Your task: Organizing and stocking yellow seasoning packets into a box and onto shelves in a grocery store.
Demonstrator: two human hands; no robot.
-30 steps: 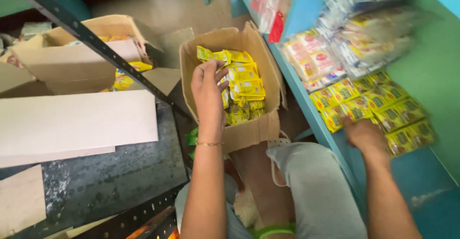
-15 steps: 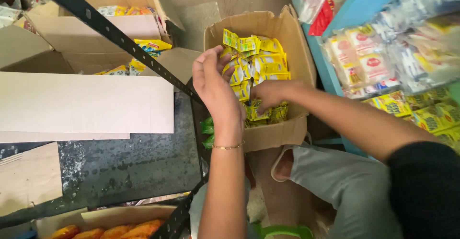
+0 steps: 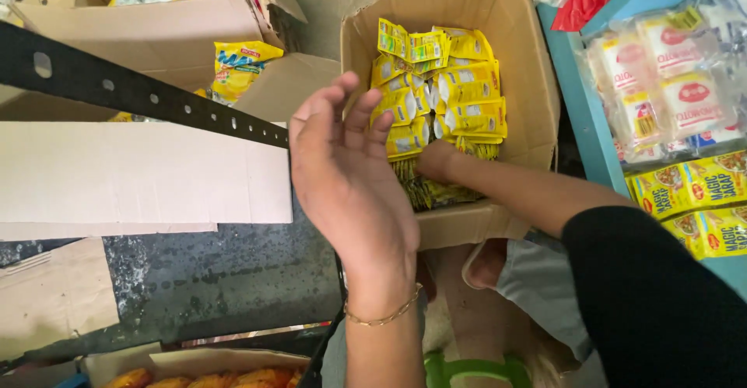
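Picking step. Right hand (image 3: 437, 160) reaches down into the cardboard box (image 3: 523, 84) among the yellow sachets (image 3: 455, 96); its grip is hidden, cannot tell. Left hand (image 3: 350, 178) hovers above the box's near edge, fingers spread, empty. A clean lift calls for pinching one bundle free.

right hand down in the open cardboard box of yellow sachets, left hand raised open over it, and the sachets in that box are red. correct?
Not quite. The head view shows the sachets in the cardboard box are yellow, not red. The rest holds: the right hand is down in the box among them, and the left hand is raised open above the box's near edge, holding nothing.
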